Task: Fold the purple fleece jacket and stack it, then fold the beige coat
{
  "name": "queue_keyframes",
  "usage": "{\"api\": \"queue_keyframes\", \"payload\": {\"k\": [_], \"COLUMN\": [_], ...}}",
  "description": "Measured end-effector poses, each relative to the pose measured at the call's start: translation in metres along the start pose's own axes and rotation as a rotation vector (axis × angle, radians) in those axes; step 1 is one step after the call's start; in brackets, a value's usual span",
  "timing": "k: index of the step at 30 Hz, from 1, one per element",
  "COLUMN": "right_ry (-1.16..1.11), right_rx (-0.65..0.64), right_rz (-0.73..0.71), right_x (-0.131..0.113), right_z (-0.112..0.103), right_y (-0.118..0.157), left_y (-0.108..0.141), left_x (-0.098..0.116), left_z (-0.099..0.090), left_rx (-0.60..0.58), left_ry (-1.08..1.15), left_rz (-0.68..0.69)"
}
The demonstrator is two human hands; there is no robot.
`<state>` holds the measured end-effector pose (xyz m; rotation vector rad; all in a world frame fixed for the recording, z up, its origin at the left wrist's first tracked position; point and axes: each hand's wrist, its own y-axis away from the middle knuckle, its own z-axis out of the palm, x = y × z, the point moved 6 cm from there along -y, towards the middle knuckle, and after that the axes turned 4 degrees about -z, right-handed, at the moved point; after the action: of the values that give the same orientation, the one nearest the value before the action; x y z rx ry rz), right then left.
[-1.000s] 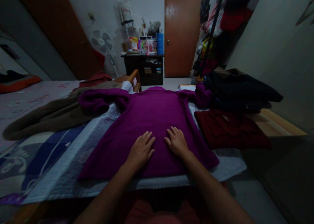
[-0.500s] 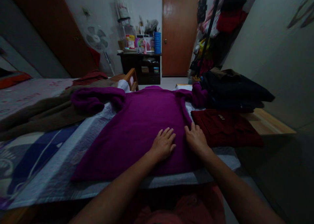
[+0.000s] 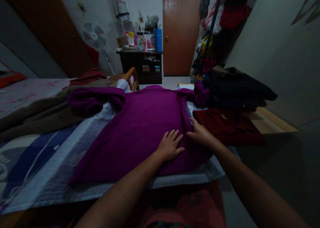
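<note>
A purple long-sleeved garment [image 3: 140, 131] lies spread over a light blue-grey cloth [image 3: 60, 168], its sleeves out to both sides at the far end. My left hand [image 3: 169, 146] rests flat on the garment right of its middle, fingers spread. At the garment's right side edge is my right hand [image 3: 200, 133], its thumb and fingers closed on the purple fabric, which is raised in a fold there. Just right of that hand lies a folded dark red garment [image 3: 230, 128].
A stack of dark folded clothes [image 3: 237, 91] sits at the right on a wooden board [image 3: 275, 121]. Brown trousers [image 3: 45, 114] lie at the left. Farther back are a white fan [image 3: 95, 36], a dark cabinet [image 3: 125, 63] and a wooden door [image 3: 181, 31].
My left hand has shifted slightly right across the garment. At the right edge, the fabric by my right hand is more lifted and folded. The whole view has moved a little.
</note>
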<state>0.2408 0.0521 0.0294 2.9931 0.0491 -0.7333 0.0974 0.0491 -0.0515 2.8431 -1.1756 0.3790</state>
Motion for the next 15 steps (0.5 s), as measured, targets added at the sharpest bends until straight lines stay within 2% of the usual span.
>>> {"api": "queue_keyframes", "payload": {"k": [4,8,11,15], "right_ry": [0.019,0.195,0.262,0.048], "right_rx": [-0.132,-0.103,-0.094,-0.083], "right_rz": [-0.013,0.02,0.077,-0.016], "right_x": [0.005,0.012,0.015,0.003], "right_z": [-0.006,-0.025,-0.03,-0.026], "right_y": [0.009,0.015,0.021,0.034], "left_y": [0.0,0.0,0.0,-0.003], "left_x": [0.001,0.0,0.001,0.005], "left_z": [0.001,0.002,0.001,0.0], "left_rx": [-0.01,-0.006,-0.008,-0.08], "left_ry": [-0.011,-0.009,-0.007,0.02], "left_rz": [-0.005,-0.009,-0.011,-0.047]}}
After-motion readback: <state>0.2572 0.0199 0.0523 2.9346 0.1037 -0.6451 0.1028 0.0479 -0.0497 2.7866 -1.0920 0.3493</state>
